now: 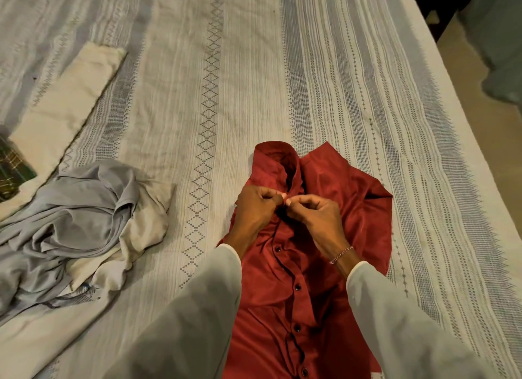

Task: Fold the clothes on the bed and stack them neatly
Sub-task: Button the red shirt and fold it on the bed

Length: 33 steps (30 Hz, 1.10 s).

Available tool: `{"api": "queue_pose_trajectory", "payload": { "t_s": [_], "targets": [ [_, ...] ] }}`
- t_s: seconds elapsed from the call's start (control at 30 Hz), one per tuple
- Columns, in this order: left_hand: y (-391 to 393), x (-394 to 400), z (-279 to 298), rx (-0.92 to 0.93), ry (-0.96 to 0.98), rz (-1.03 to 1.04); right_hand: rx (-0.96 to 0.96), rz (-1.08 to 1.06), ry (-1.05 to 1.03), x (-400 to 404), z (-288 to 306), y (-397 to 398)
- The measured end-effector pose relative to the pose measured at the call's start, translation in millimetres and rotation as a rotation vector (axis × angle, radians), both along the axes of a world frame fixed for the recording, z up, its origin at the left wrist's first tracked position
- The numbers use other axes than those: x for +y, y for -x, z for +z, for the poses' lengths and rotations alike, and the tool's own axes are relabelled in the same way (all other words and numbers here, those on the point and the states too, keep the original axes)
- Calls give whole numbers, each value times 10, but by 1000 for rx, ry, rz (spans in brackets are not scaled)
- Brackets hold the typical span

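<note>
Both hands pinch the front placket of a dark red, satiny button-up shirt (pixel 316 265) just below its collar: the left hand (pixel 255 209) has its fingers curled in on the left side of the opening, and the right hand (pixel 316 213) meets it fingertip to fingertip from the other side, thumb and forefinger closed on the cloth. Whether a button sits between the fingertips cannot be told. A thin silver chain bracelet (pixel 341 254) circles the right wrist, and both forearms wear loose pale sleeves (pixel 203 308).

The red shirt lies front-up in the lower centre of the frame, collar toward the top, a row of dark buttons (pixel 297 287) running down its middle toward the bottom edge. It rests on a cream bedspread with grey woven stripes and diamond bands (pixel 214 81) that fills most of the picture.

At the left, a crumpled heap of grey clothing (pixel 79 217) lies over a wrinkled cream garment (pixel 147 226). Above that, toward the upper left, a long cream folded cloth (pixel 73 96) stretches diagonally, and a dark green checked item (pixel 11 166) shows at the left edge. At the upper right, beyond the bed's edge, a strip of floor (pixel 480 96) is visible.
</note>
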<state>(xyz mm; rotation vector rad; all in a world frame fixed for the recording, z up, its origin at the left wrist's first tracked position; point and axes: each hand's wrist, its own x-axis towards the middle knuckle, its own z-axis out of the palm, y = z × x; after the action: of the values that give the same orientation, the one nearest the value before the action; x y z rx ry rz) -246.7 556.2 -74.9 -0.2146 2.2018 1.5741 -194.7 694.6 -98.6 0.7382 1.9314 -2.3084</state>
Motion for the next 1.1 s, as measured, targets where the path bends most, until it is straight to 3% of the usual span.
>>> {"api": "queue_pose_trajectory", "payload": {
  "t_s": [0.23,0.43,0.5,0.6,0.7,0.8,0.9,1.0,1.1],
  "targets": [
    [-34,14,73,-43,-67,-26,-40,-15,-113,-25,-55,52],
    [14,52,-2,-7,63,13,-24,-7,-122,-68,-60,54],
    [21,46,-31,-11,54,3,-50,-1,-40,-66,-44,55],
    [18,2,-47,-29,-12,-41,-127,1,272,-14,-5,77],
    [21,-33,-61,-67,-59,-94,-150,68,316,68,-15,92],
    [-8,-23,-115,-52,-24,-105,-210,126,179,104,-19,104],
    [-46,-1,-167,-51,65,-120,-325,85,-127,129,-52,190],
    [-23,16,-155,-32,147,-128,-246,-29,-532,117,8,328],
    [49,29,-164,7,301,-236,-163,-33,-676,61,175,495]
  ]
}}
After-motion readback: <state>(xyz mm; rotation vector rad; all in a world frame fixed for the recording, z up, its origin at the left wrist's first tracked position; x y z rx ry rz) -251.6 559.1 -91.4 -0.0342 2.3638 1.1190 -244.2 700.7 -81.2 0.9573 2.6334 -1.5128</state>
